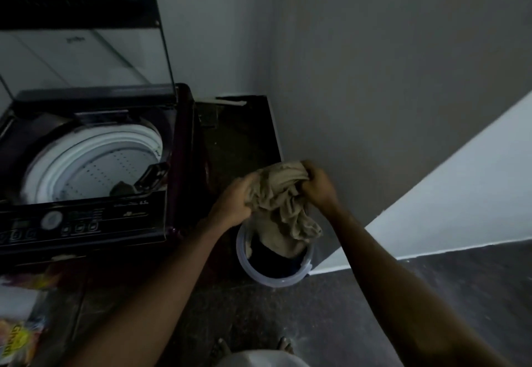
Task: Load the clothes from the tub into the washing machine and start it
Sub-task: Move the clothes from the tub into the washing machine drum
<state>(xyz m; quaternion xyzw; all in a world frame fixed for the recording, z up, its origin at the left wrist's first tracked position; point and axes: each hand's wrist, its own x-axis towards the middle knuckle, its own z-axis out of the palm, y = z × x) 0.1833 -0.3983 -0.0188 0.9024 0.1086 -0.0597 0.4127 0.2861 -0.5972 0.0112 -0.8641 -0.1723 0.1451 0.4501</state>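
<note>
A crumpled beige garment (280, 197) hangs above the round tub (270, 279) on the floor. My left hand (234, 199) grips its left side and my right hand (318, 186) grips its top right. Dark clothes lie inside the tub under the garment. To the left stands the top-loading washing machine (178, 165) with its glass lid (86, 58) raised. Its white drum (95, 165) is exposed, with a small dark item at the bottom. The control panel (77, 227) runs along the machine's front edge.
A wall (374, 79) stands close behind the tub on the right. Dark stone floor (288, 317) spreads below. A yellow printed packet (17, 340) lies at the lower left. My toes (283, 346) show at the bottom edge.
</note>
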